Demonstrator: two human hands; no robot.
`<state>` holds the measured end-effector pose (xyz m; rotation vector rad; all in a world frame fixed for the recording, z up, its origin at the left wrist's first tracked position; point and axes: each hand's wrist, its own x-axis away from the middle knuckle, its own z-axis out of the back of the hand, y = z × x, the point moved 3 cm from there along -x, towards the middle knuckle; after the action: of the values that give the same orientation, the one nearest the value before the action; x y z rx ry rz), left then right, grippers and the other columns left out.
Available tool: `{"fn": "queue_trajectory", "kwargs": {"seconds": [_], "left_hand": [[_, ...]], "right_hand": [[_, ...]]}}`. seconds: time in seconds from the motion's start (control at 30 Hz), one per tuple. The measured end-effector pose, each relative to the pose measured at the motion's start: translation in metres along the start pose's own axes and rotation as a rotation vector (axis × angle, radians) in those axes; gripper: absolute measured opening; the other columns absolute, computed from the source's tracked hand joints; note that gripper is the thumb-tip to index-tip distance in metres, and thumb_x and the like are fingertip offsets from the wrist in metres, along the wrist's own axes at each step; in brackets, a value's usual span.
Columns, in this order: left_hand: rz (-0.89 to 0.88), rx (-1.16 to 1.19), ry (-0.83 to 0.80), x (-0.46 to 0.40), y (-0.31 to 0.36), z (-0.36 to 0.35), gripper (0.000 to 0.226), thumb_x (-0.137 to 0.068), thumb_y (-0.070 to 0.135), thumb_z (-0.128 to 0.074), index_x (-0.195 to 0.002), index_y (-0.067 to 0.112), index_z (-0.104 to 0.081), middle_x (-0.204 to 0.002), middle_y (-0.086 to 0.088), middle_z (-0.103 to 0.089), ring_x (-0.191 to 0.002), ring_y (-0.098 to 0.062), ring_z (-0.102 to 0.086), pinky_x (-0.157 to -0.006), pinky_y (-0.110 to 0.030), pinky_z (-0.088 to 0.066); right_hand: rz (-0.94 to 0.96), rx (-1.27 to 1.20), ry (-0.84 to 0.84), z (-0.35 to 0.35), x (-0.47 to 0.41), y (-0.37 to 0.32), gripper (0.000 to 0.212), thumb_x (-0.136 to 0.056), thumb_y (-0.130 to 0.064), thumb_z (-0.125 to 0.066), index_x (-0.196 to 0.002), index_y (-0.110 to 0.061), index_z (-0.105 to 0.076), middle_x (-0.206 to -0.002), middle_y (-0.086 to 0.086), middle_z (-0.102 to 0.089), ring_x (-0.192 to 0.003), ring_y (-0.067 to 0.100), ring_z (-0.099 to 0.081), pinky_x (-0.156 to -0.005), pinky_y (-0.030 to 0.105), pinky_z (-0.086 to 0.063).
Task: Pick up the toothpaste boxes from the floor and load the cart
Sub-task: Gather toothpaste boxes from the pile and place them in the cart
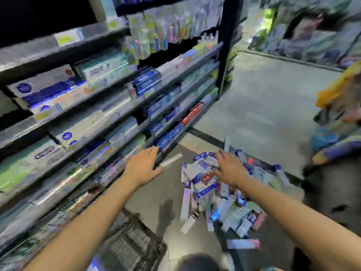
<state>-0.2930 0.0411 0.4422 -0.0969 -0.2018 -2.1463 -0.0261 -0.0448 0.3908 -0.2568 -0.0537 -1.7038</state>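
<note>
Left hand (pixel 143 167) out flat, fingers straight, holding nothing; it hangs over the grey floor (pixel 263 106) just beside the bottom shelf edge, probably for balance or to reach the lone white box (pixel 171 159) lying apart from the heap; right hand (pixel 231 169) spread, palm down, fingers extended over the far side of the pile of blue, white and red cardboard toothpaste boxes (pixel 213 194); motion blur hides whether fingertips touch a box, but nothing is gripped; both arms stretched forward and down, so the person looks to be bending toward the pile; step judged: reach before first grab; boxes lie jumbled on the floor, overlapping, so a two-handed scoop would lift more than single picks; black wire-mesh cart basket (pixel 130 245) sits low beside the left forearm, close enough for a short transfer; whether it holds any boxes cannot be told; stocked grey metal shelving (pixel 109 106) runs along the left.
</note>
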Motion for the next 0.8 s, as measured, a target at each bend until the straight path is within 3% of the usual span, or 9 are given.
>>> {"fn": "queue_trajectory", "kwargs": {"seconds": [0.13,0.27,0.33,0.63,0.8], "left_hand": [[-0.028,0.114,-0.051,-0.062,0.093,-0.034,0.075,-0.089,0.046,-0.053,-0.149,0.010,-0.025,-0.151,-0.010,-0.034,-0.134,-0.027,-0.038,-0.108,-0.037,-0.035],[-0.093,0.204,-0.143,-0.107,0.169,-0.081,0.079,-0.084,0.059,-0.048,-0.144,0.010,-0.033,-0.145,-0.013,-0.042,-0.131,-0.029,-0.042,-0.104,-0.036,-0.038],[-0.103,0.217,-0.201,-0.124,0.193,-0.108,0.073,-0.085,0.055,-0.051,-0.142,0.012,-0.035,-0.143,-0.012,-0.044,-0.128,-0.031,-0.044,-0.102,-0.038,-0.040],[-0.010,0.210,-0.503,-0.169,0.219,-0.241,0.067,-0.094,0.036,-0.051,-0.149,0.011,-0.022,-0.144,-0.015,-0.041,-0.130,-0.029,-0.041,-0.101,-0.033,-0.036],[0.004,0.226,-0.572,-0.195,0.211,-0.337,0.054,-0.089,0.047,-0.048,-0.134,0.017,-0.038,-0.122,-0.011,-0.055,-0.113,-0.032,-0.052,-0.088,-0.041,-0.048]], "right_hand": [[-0.165,-0.049,-0.024,-0.018,0.021,0.121,0.066,-0.092,-0.036,-0.051,-0.148,-0.012,-0.026,-0.140,0.013,-0.042,-0.128,0.033,-0.043,-0.104,0.046,-0.037],[-0.301,-0.001,-0.152,-0.054,0.048,0.216,0.065,-0.092,-0.045,-0.049,-0.145,-0.012,-0.030,-0.143,0.013,-0.038,-0.126,0.032,-0.044,-0.100,0.040,-0.040],[-0.329,-0.003,-0.203,-0.075,0.052,0.248,0.064,-0.093,-0.042,-0.050,-0.145,-0.012,-0.029,-0.141,0.012,-0.040,-0.124,0.031,-0.045,-0.100,0.038,-0.038],[-0.463,-0.197,-0.406,-0.206,0.036,0.291,0.057,-0.087,-0.039,-0.051,-0.138,-0.016,-0.036,-0.132,0.009,-0.049,-0.118,0.029,-0.052,-0.093,0.038,-0.046],[-0.543,-0.272,-0.510,-0.294,0.026,0.302,0.054,-0.091,-0.036,-0.050,-0.139,-0.019,-0.033,-0.132,0.007,-0.048,-0.120,0.028,-0.050,-0.093,0.038,-0.044]]}}
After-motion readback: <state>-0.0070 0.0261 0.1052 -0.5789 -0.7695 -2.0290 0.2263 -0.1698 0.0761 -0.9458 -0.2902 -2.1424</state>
